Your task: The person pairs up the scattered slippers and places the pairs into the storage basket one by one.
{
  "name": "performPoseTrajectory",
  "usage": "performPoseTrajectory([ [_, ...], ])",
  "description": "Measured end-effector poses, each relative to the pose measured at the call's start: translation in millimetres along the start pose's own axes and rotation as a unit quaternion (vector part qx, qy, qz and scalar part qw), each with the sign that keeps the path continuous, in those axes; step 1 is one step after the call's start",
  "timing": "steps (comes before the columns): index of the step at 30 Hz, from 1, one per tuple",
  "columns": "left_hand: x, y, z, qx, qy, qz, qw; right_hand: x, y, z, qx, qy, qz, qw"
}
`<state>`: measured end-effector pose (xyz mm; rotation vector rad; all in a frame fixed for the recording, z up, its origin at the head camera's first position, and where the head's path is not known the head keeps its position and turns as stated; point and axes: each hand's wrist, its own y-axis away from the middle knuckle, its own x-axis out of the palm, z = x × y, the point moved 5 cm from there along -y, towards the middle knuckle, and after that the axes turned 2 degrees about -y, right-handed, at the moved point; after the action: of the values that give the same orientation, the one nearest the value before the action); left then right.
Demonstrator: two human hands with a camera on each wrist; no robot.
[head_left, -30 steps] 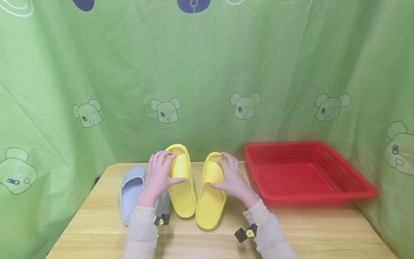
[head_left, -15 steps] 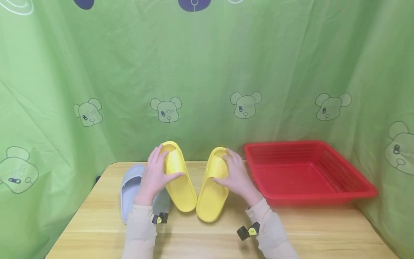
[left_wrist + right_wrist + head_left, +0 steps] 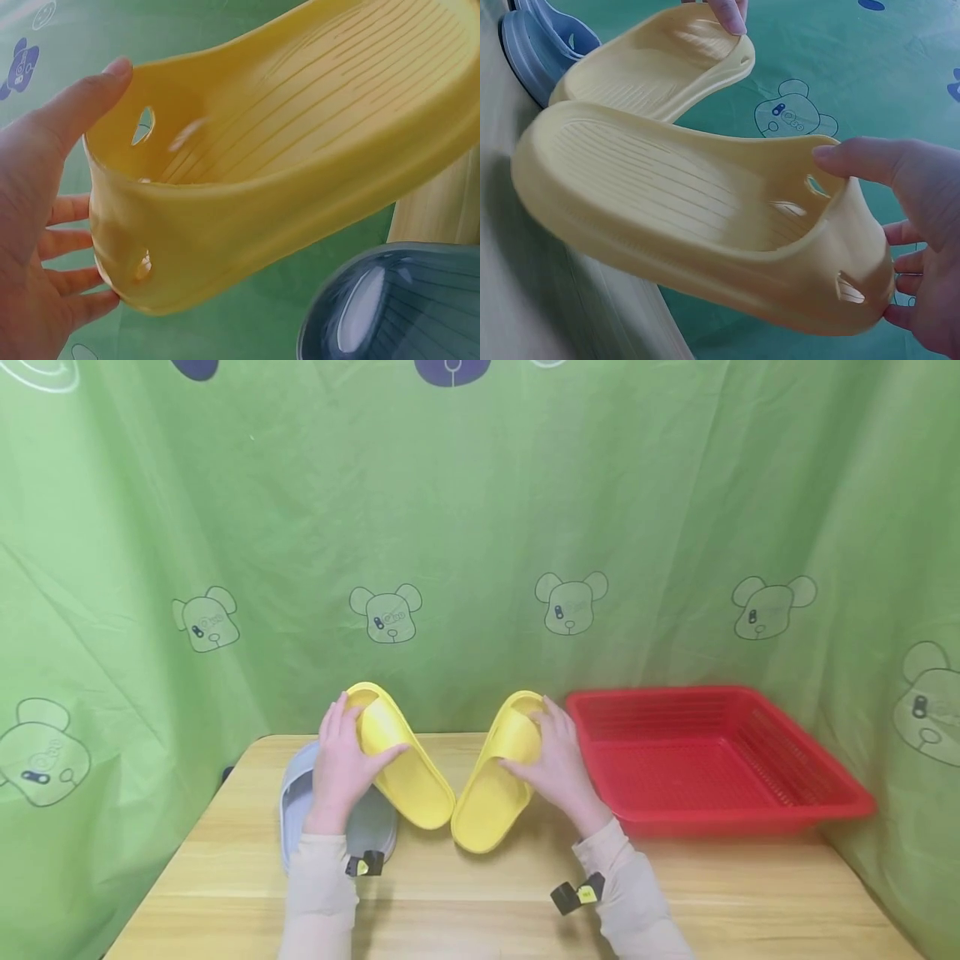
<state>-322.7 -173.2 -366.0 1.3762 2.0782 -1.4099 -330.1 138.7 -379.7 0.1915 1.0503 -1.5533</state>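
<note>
My left hand [image 3: 341, 772] grips one yellow slipper [image 3: 416, 785] by its strap, thumb at the strap's edge and fingers round the toe end. With my right hand [image 3: 561, 768] I hold the matching yellow slipper [image 3: 487, 810] the same way. Both are raised with toes up and spread apart, their heels close together in a V. In the right wrist view the shadow of the near yellow slipper [image 3: 645, 187] falls on the table beneath it. Partly hidden behind my left hand and wrist, a pair of blue-grey slippers [image 3: 294, 806] rests on the table.
A red plastic basket [image 3: 727, 818] with slotted sides stands on the right of the wooden table [image 3: 465, 918], close to my right forearm. A green curtain [image 3: 480, 527] with bear prints hangs behind the table's far edge and down both sides.
The yellow slippers have risen a little and their toes have swung apart, the left one outward to the left, the right one to the right. The basket stays put.
</note>
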Motion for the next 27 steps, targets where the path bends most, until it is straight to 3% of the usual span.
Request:
performPoseTrajectory([
  [10,-7.4,0.0,10.5,-0.044,0.024,-0.045,0.9977,-5.4,-2.6,-7.2,0.038,-0.030,-0.046,0.9978],
  [17,-11.7,0.7,15.9,-0.065,0.038,-0.095,0.9926,-8.3,-3.4,-8.1,0.047,-0.054,-0.090,0.9934],
  [27,-13.3,1.9,20.4,-0.122,0.062,-0.100,0.9855,-13.3,0.4,-8.0,0.060,-0.095,-0.162,0.9804],
])
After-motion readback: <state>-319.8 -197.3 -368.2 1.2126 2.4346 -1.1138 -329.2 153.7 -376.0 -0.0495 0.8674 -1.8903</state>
